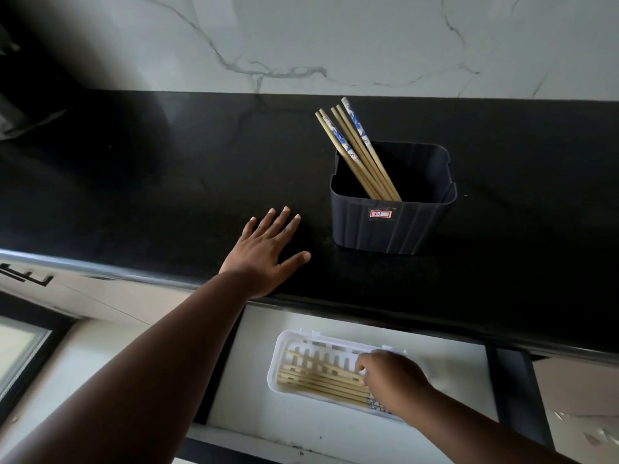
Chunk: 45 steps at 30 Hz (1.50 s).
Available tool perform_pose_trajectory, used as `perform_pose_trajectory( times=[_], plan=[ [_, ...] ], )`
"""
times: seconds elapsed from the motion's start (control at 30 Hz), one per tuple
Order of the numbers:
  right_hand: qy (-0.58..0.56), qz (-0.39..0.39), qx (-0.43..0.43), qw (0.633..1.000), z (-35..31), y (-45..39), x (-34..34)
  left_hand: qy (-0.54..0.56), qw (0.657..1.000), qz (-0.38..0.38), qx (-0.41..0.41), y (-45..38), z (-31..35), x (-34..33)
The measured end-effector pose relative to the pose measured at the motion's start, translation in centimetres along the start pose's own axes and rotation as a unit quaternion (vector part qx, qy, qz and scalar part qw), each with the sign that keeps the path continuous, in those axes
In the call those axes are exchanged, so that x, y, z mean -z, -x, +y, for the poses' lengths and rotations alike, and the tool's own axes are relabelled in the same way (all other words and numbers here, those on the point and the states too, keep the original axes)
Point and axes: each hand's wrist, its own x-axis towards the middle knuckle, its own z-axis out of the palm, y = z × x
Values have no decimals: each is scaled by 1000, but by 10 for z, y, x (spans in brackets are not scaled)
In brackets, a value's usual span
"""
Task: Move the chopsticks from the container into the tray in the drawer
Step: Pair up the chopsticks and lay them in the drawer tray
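Observation:
A dark blue square container (392,226) stands on the black countertop. Several wooden chopsticks (355,149), some with blue-and-white tops, lean out of it toward the upper left. Below the counter edge an open drawer holds a white slotted tray (284,363). Several chopsticks (321,385) lie lengthwise in that tray. My right hand (392,380) is down in the tray, fingers curled over the right ends of those chopsticks. My left hand (268,252) rests flat on the counter left of the container, fingers spread.
The white drawer floor (452,370) shows right of the tray. The black countertop (134,182) runs far to the left. A white marble backsplash (301,41) rises behind it. White cabinet fronts (100,296) lie left of the drawer.

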Motion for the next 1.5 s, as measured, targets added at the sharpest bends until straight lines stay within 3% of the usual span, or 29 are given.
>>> perform_pose_trajectory(
  times=[0.17, 0.33, 0.43, 0.53, 0.67, 0.77, 0.9, 1.07, 1.2, 1.3, 1.43, 1.5],
  plan=[
    [33, -9, 27, 999, -3, 15, 20, -3, 1000, -2, 0, -1, -1, 0],
    [-83, -116, 65, 988, -35, 51, 90, -3, 1000, 2, -2, -2, -3, -2],
    [-169, -116, 115, 972, -66, 75, 152, -4, 1000, 6, -2, -3, -5, -5],
    [-278, -36, 146, 949, -89, 85, 210, -6, 1000, 12, -2, -4, -6, -6],
    [-315, 211, 118, 918, -108, 62, 261, 5, 1000, 16, -2, -3, -7, -6],
    [-212, 329, 56, 919, -116, 27, 270, 20, 1000, 18, -4, -1, -5, -9],
    [-57, 341, -16, 938, -124, -9, 264, 23, 1000, 14, -7, -2, -4, -5],
    [5, 348, -86, 934, -127, -25, 258, 38, 999, -10, 3, -8, -2, -2],
    [6, 341, -98, 935, -127, -26, 259, 13, 1000, -13, 16, -10, -1, -2],
    [-9, 340, -105, 934, -127, -24, 259, -7, 997, 83, -3, -11, 5, 5],
    [-36, 368, -112, 923, -126, -16, 259, 8, 993, 111, -45, -9, 6, 15],
    [-59, 396, -101, 911, -126, -4, 270, 25, 995, 57, -79, -5, 9, 20]
  ],
)
